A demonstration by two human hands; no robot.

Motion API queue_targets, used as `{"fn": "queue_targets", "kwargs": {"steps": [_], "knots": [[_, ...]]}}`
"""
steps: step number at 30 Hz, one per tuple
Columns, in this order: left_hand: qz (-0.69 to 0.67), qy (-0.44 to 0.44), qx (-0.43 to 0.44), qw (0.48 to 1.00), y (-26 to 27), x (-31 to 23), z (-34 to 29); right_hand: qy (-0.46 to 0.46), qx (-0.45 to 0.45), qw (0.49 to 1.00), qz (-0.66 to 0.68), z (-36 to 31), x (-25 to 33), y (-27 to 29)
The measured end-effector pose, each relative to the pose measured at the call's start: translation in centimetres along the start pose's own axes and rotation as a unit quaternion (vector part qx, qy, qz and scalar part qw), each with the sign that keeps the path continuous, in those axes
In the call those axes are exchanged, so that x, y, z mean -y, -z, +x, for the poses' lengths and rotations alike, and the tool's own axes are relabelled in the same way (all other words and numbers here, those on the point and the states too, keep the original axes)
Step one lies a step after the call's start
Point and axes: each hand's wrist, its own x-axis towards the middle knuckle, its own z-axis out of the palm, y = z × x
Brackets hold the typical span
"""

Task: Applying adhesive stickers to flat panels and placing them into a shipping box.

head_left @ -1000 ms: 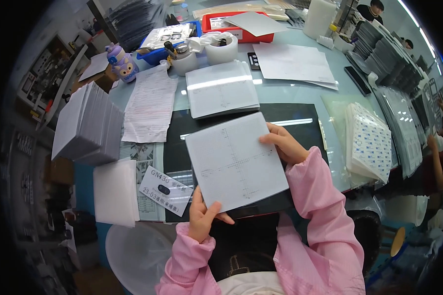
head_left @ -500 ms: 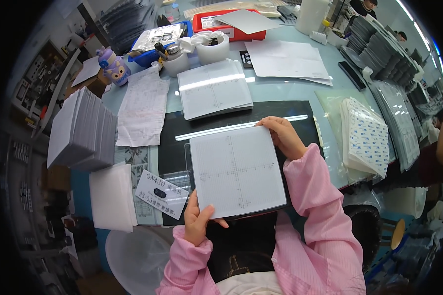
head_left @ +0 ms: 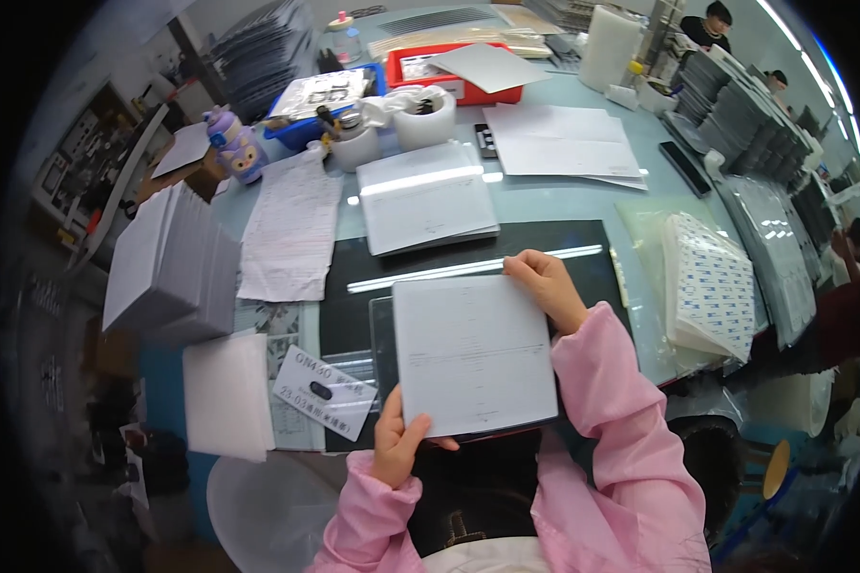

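Note:
A white square sheet (head_left: 473, 382) with a fine printed cross scale is held in front of me above the dark mat (head_left: 573, 239). My left hand (head_left: 399, 441) grips its lower left corner, thumb on top and fingers underneath. At the upper right corner, my right hand (head_left: 548, 286) pinches the edge between thumb and fingers. A dark glossy plate (head_left: 382, 334) shows beneath the sheet along its left side. Farther back lies a stack of similar printed sheets (head_left: 425, 201). A white label card (head_left: 325, 393) with a dark oval rests left of my left hand.
Left stand a tall stack of grey-white sheets (head_left: 162, 258) and a pile of white film (head_left: 227, 396). A blue tray (head_left: 301, 134), a red tray (head_left: 506, 94) and white cups (head_left: 425, 124) stand behind. Patterned sheets (head_left: 707, 286) and a black phone (head_left: 684, 169) lie right. Another person (head_left: 707, 29) is far right.
The sheet has shifted slightly right relative to the plate, so more of the plate shows at its left. Both hands keep their grip. The whole view has shifted a little.

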Motion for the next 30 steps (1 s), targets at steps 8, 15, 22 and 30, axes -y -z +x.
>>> {"fn": "queue_targets", "kwargs": {"steps": [8, 15, 22, 30], "knots": [[-0.045, -0.015, 0.008, 0.999, 0.9, 1.0, 0.1, 0.015, -0.064, 0.997, -0.050, 0.9, -0.1, 1.6], [0.017, -0.017, -0.021, 0.999, 1.2, 0.8, -0.3, 0.002, -0.079, 0.996, -0.043, 1.2, -0.4, 2.1], [-0.005, -0.020, -0.029, 0.999, 0.5, -1.0, 0.0, -0.003, -0.070, 0.997, -0.038, 0.9, -0.1, 2.4], [0.015, -0.005, -0.009, 1.000, -0.1, -0.8, 0.6, 0.017, -0.023, 0.999, -0.038, 0.5, 0.0, 2.2]]}}
